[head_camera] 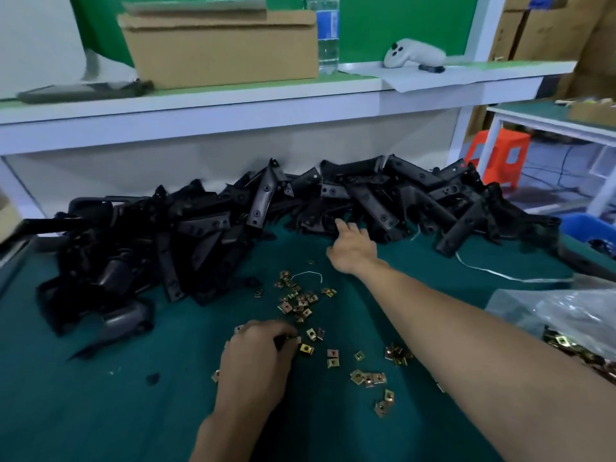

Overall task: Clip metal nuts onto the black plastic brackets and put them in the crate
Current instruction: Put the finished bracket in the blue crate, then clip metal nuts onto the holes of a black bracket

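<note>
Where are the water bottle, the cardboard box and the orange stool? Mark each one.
water bottle (pixel 328 55), head view, clear body below the label.
cardboard box (pixel 220 51), head view, middle of its front face.
orange stool (pixel 514 139), head view, near its top edge.

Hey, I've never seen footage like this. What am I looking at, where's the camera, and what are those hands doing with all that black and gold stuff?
There is no machine here. A person works with bare hands, and the single picture comes from a camera worn on their head, looking down at a green table. Black plastic brackets are heaped along the back, and small brass-coloured metal nuts lie scattered in front. The right hand stretches its fingers to the heap, with nothing lifted. The left hand curls over the nuts; whether it pinches one is hidden.
</note>
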### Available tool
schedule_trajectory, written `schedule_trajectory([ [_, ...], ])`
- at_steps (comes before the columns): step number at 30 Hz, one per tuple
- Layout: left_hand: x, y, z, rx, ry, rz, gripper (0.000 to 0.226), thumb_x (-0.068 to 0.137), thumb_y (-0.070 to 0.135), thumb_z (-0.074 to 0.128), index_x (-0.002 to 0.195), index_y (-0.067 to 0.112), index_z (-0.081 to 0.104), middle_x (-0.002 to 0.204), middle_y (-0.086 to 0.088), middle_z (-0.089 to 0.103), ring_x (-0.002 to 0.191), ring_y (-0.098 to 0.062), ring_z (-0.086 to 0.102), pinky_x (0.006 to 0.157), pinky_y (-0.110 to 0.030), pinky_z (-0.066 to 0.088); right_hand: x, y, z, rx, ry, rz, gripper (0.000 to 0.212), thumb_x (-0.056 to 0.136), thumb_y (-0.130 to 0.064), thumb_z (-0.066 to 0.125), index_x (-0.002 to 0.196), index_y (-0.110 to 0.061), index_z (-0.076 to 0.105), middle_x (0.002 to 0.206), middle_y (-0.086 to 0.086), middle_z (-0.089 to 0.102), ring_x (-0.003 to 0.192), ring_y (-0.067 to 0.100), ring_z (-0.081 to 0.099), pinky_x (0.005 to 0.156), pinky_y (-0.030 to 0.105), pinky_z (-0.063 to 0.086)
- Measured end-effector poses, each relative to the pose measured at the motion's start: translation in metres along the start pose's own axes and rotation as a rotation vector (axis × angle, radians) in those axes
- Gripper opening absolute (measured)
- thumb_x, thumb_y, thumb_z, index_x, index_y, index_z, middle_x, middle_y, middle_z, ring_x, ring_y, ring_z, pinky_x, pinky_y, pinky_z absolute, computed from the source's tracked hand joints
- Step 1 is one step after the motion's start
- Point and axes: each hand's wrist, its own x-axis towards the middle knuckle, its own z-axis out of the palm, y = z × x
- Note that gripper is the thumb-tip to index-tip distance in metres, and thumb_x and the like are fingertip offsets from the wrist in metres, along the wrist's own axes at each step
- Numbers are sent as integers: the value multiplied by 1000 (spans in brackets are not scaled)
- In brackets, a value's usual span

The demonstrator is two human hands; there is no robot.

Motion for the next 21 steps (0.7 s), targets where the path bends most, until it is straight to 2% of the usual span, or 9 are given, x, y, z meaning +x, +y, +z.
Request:
schedule_trajectory([
  [3, 4, -3, 1, -80, 29, -30, 13, 84, 30, 78, 87, 43, 75, 86, 19, 64, 79, 1, 58, 70, -16, 46, 3, 4, 7, 37, 146, 1, 55, 97, -25, 60, 147, -20, 37, 142, 8, 40, 131, 31, 37, 97, 43, 43],
  [5, 4, -2, 2, -140, 56, -48, 23, 83, 26, 80, 95, 45, 76, 84, 21, 67, 80, 7, 58, 67, -4, 39, -1, 8, 11, 108, 257, 32, 42, 93, -11, 60, 134, -16, 50, 131, 10, 48, 123, 31, 42, 85, 36, 40],
  [8, 3, 0, 3, -162, 59, -59, 34, 86, 24, 76, 111, 46, 74, 88, 22, 69, 82, 8, 58, 69, -4, 38, -9, 15, 13, 179, 369, 59, 23, 92, -6, 58, 114, -9, 64, 121, 10, 52, 117, 31, 45, 79, 35, 39],
  [9, 3, 0, 3, -144, 55, -60, 33, 87, 24, 74, 111, 46, 74, 93, 20, 68, 82, 5, 58, 71, -9, 39, -11, 16, 12, 175, 386, 34, 25, 94, -10, 60, 118, -9, 63, 124, 10, 51, 119, 31, 44, 82, 36, 42],
  [11, 0, 1, 2, -122, 66, -56, 31, 91, 20, 70, 111, 44, 75, 95, 19, 62, 81, 3, 55, 71, -16, 41, -12, 14, 11, 156, 364, -53, 44, 94, -22, 64, 135, -13, 51, 135, 9, 49, 126, 31, 42, 96, 40, 43],
  [14, -9, 3, 0, -129, 129, -28, 35, 93, 13, 67, 114, 40, 74, 92, 29, 53, 83, 12, 52, 71, -6, 36, -7, 6, 9, 160, 202, -51, 64, 95, -32, 64, 151, -20, 34, 145, 12, 45, 129, 37, 44, 104, 43, 41],
  [17, -15, 1, -3, -154, 153, -77, 42, 97, 16, 63, 129, 43, 65, 90, 25, 58, 84, 9, 56, 67, -7, 41, 4, 4, 4, 92, 115, 12, 57, 97, -39, 59, 148, -23, 39, 142, 18, 47, 126, 39, 45, 102, 41, 39],
  [19, -14, 2, -5, -209, 143, -120, 49, 101, 18, 57, 144, 41, 52, 89, 21, 63, 76, -2, 60, 66, -16, 45, 11, 2, -1, -55, 167, -31, 41, 97, -32, 58, 135, -19, 49, 125, 17, 60, 121, 35, 47, 94, 40, 39],
  [21, -13, 2, -6, -269, 152, -137, 54, 103, 18, 53, 152, 36, 41, 89, 22, 64, 73, -5, 60, 64, -18, 43, 12, -2, -6, -207, 211, -73, 30, 94, -23, 59, 123, -17, 55, 110, 14, 65, 116, 31, 50, 91, 38, 37],
])
